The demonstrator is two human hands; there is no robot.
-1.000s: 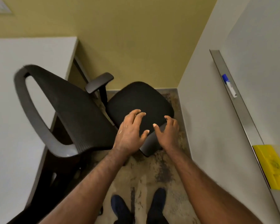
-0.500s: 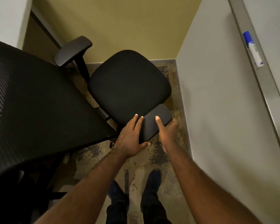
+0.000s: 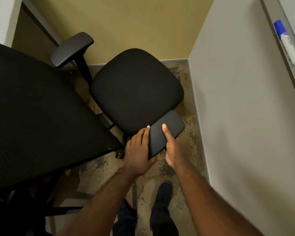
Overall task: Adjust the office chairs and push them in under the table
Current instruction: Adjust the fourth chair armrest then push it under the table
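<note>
A black office chair stands in a narrow corner, its seat [image 3: 136,92] facing the yellow wall and its mesh backrest [image 3: 37,113] filling the left of the view. Both my hands hold the chair's near armrest pad [image 3: 167,132]. My left hand [image 3: 138,150] grips the pad's left edge and near end, fingers lying along the side. My right hand [image 3: 172,149] grips the right side, thumb pressed on top and fingers curled underneath, hidden. The far armrest [image 3: 71,49] sticks up at the upper left. The white table [image 3: 2,19] shows at the top left corner.
A grey wall [image 3: 237,116] runs close along the right of the chair. On it, a metal whiteboard tray [image 3: 283,48] carries a blue-capped marker [image 3: 286,41]. The yellow wall [image 3: 134,23] closes the far end. My shoes [image 3: 162,189] stand on mottled floor.
My hands dropped from above the seat onto the near armrest and closed round it. My head came lower and closer, so the backrest and seat look larger.
</note>
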